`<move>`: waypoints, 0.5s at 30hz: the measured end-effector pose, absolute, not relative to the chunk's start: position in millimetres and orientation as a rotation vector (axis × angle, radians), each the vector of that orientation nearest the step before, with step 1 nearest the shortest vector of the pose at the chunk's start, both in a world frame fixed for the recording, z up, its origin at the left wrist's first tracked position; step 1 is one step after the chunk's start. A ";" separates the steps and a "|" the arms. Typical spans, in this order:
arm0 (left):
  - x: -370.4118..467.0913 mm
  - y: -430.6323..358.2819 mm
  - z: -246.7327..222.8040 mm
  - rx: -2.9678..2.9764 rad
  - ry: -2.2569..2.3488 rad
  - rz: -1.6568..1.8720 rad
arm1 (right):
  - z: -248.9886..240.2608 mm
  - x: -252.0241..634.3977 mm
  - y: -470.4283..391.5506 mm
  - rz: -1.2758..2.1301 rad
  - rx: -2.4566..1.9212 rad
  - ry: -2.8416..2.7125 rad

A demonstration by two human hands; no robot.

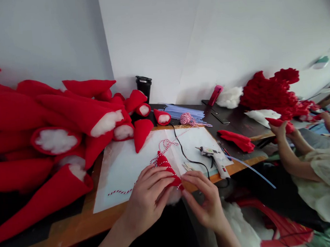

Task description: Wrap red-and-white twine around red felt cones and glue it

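Observation:
Wrapped round a small red felt cone [162, 160] is red-and-white twine [166, 145], which loops on past the tip onto the white paper. White stuffing shows at the cone's wide end, facing me. My left hand [150, 196] is closed on the cone from the left, its fingers lying over the felt and hiding part of it. At the rim on the right side, my right hand [204, 198] pinches the felt edge where the twine crosses it. A loose twine end [119, 192] lies to the left of my left hand.
Stuffed red cones [68, 111] are heaped at left. A glue gun [215, 157] with its cord lies on the paper [106, 176]. Behind are a twine ball [185, 118], glue sticks [181, 111] and a black cup [144, 88]. At right a co-worker's hands [280, 132] hold red felt.

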State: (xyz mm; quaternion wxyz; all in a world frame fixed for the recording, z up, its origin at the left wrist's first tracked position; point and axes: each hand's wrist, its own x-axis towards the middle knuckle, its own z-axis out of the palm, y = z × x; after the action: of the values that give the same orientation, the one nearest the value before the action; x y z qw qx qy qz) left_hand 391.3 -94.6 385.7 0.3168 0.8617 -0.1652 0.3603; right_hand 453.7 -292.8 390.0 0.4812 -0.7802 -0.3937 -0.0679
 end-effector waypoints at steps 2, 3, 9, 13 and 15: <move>395.0 -97.9 388.0 2.271 -0.445 0.940 | 389.1 447.0 -291.7 -0.135 -1.908 -0.947; 396.4 -99.5 389.2 2.274 -0.450 0.933 | 387.2 445.3 -291.0 -0.136 -1.910 -0.933; 399.9 -105.5 393.9 2.279 -0.415 0.862 | 371.2 444.3 -286.7 -0.213 -1.841 -0.874; 404.0 -106.9 391.8 2.277 -0.381 0.896 | 365.7 443.0 -285.4 -0.232 -1.803 -0.842; 404.3 -107.7 390.8 2.268 -0.343 0.941 | 363.6 441.7 -285.7 -0.190 -1.776 -0.818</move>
State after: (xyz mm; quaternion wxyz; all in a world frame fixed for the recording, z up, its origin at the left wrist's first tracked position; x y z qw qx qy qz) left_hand 404.3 -107.7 390.8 0.3250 0.8652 -0.1308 0.3588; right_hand 441.7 -285.7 363.6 0.5553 -0.7519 -0.3463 -0.0802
